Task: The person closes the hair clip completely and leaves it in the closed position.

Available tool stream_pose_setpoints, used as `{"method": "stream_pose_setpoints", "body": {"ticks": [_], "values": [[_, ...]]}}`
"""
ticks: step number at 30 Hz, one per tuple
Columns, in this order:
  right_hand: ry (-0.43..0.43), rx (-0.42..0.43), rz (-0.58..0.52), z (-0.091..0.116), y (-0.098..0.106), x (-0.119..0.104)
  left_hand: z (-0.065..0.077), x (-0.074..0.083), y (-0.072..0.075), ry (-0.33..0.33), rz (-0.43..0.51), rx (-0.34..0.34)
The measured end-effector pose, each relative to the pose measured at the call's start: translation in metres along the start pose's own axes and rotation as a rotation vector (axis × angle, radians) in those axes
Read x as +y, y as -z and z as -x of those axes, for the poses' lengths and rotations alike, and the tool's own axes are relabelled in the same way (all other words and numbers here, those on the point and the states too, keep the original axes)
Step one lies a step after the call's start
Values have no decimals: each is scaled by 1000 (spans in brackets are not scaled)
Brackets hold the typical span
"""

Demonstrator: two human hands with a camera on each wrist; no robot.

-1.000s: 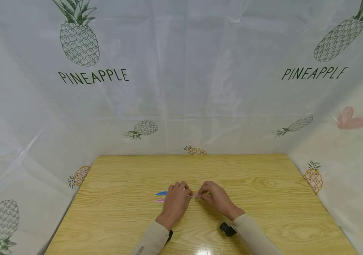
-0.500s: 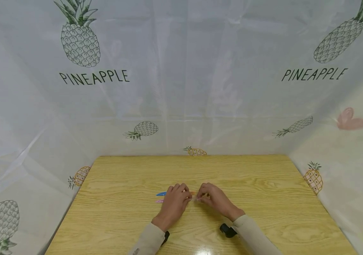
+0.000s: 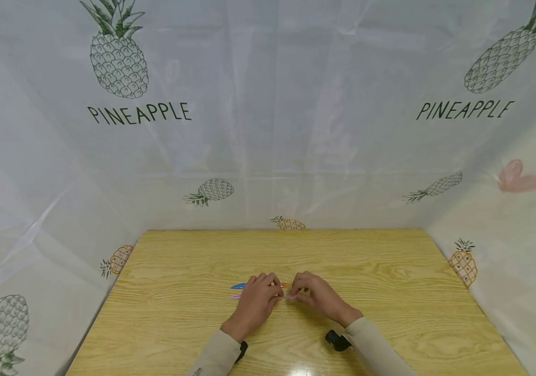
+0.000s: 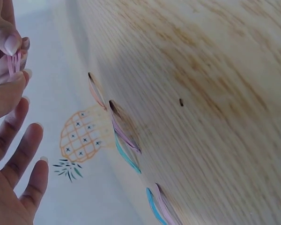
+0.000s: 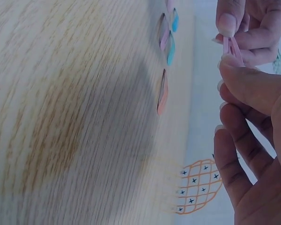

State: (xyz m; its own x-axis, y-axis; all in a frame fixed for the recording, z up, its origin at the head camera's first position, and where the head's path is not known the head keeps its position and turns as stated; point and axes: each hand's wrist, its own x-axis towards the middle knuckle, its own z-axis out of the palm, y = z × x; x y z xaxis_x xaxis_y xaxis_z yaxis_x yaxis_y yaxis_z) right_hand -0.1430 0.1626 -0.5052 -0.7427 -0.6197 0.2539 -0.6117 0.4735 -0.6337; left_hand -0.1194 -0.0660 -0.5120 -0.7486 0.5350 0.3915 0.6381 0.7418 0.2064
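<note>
A pink snap hair clip (image 4: 13,64) is stretched between my two hands, one end in each. My left hand (image 3: 255,303) pinches one end between thumb and fingertips. The other end is pinched by my right hand (image 3: 319,296), whose remaining fingers spread loosely in the right wrist view. Beyond the hands several more hair clips lie on the table: an orange hair clip (image 5: 162,96), a purple hair clip (image 4: 124,133) beside a teal hair clip (image 4: 127,153), and a blue hair clip (image 3: 238,286) beside another pink hair clip (image 3: 235,297). The left hand partly covers this row in the head view.
The wood-grain table (image 3: 390,292) reaches back to a white curtain (image 3: 287,130) printed with pineapples, which also hangs along both sides. A black wrist camera (image 3: 337,340) sits beside the right sleeve (image 3: 376,344).
Both hands have shifted slightly toward the person, the left wrist a little leftward too. The orange hair clip now shows behind the fingertips. The held pink hair clip has come nearer with them.
</note>
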Motion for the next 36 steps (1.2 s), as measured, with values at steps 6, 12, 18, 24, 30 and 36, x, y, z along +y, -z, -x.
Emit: {"method": "stream_pose_setpoints", "body": {"ticks": [6, 12, 18, 24, 30, 36], "values": [[28, -11, -6, 1, 0, 2, 2, -2, -2, -10, 18, -21], [57, -35, -24, 1, 2, 3, 2, -4, -1, -16, 30, -33], [59, -43, -46, 3, 2, 4, 2, -4, -1, 1, 44, -50], [101, 28, 36, 5, -6, 8, 4, -5, 1, 55, 148, -67], [182, 128, 138, 5, -10, 7, 5, -5, 5, 84, 245, -63], [243, 172, 214, 3, -10, 6, 4, -6, 6, 149, 412, -115]]}}
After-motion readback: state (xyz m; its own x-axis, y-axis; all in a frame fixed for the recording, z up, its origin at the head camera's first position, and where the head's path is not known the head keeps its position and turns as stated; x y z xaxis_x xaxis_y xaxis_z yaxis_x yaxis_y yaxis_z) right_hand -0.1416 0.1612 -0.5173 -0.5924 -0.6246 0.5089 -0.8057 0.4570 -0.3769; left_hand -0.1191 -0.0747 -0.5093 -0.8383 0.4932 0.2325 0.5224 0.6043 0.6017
